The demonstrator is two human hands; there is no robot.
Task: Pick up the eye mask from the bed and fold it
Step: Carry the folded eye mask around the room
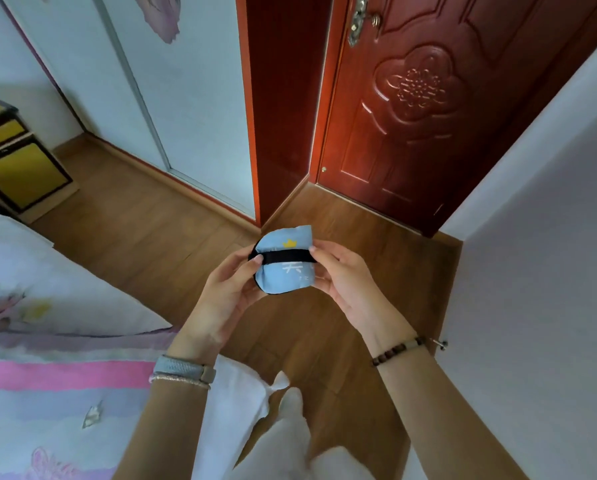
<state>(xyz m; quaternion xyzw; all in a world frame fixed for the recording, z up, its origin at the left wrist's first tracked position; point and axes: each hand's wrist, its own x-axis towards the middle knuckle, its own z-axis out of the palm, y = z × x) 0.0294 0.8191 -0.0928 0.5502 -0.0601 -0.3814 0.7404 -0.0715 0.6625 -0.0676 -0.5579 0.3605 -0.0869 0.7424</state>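
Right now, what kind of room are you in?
Most likely a bedroom: a bed with floral bedding on the left, a sliding wardrobe and a carved wooden door ahead.

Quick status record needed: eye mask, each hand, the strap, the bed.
eye mask: light blue, folded over, held in the air above the wooden floor
strap: black, stretched across the front of the mask
left hand: grips the mask's left edge, thumb on the strap
right hand: grips the mask's right edge
bed: lower left, floral cover, mask no longer on it
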